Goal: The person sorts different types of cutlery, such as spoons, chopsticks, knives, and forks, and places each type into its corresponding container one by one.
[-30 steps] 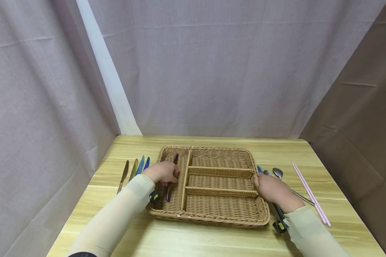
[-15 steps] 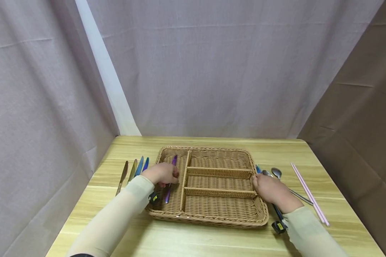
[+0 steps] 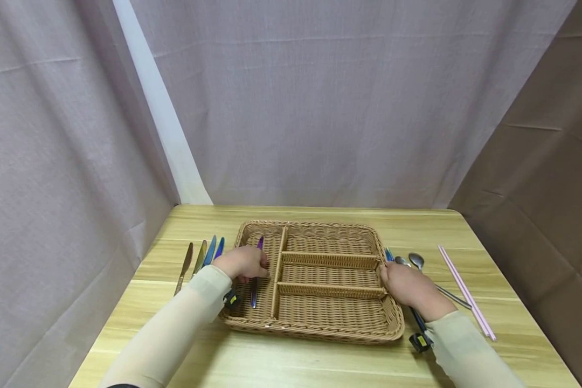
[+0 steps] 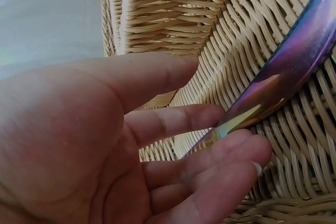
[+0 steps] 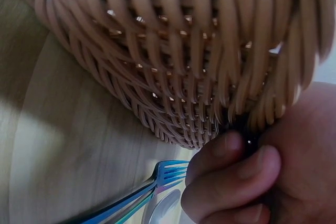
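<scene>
Currently | iridescent purple knife (image 4: 289, 66) | left hand (image 3: 244, 262): fingers apart, contact unclear | right hand (image 3: 407, 283): clamped on basket (image 3: 320, 331)

The basket (image 3: 334, 313) looks like rough, ridged wicker with a low sheen, the knife (image 4: 287, 72) at its nine o'clock smooth, glossy iridescent metal, a spoon (image 3: 416, 261) toward three o'clock shiny metal, the table (image 3: 281, 366) smooth wood grain, and the curtain (image 3: 344, 118) at twelve o'clock matt, creased cloth.
</scene>
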Available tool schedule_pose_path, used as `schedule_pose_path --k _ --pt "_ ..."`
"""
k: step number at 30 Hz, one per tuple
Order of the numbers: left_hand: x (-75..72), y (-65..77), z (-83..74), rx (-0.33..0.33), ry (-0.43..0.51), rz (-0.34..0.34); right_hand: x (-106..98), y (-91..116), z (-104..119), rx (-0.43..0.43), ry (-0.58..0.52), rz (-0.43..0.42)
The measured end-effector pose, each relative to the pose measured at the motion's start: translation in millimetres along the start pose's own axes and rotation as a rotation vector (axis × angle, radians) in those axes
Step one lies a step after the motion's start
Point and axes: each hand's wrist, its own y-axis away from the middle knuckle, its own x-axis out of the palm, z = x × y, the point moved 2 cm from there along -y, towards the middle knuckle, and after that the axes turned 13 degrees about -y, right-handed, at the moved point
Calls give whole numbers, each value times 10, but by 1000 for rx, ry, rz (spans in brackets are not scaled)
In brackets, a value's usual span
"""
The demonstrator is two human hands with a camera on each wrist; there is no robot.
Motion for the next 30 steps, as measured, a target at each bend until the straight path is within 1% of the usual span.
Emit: schedule_pose_path --k 11,14,17,20,21,26,30 --pt "-16 25 -11 20 22 -23 -24 8 3 3 4 -6" --pt "-22 37 13 18 32 -52 -7 12 -14 3 2 -4" --pt "-69 71 71 7 40 -122 6 11 -28 4 2 -3" --pt "-167 128 163 -12 55 -220 9 9 -24 8 3 -4" --pt "-210 151 199 -18 49 -260 9 8 -19 6 5 -2" --pt "-377 249 440 -57 49 -409 21 11 6 3 8 1" --pt "-441 317 637 -84 79 -463 14 18 19 1 9 -9"
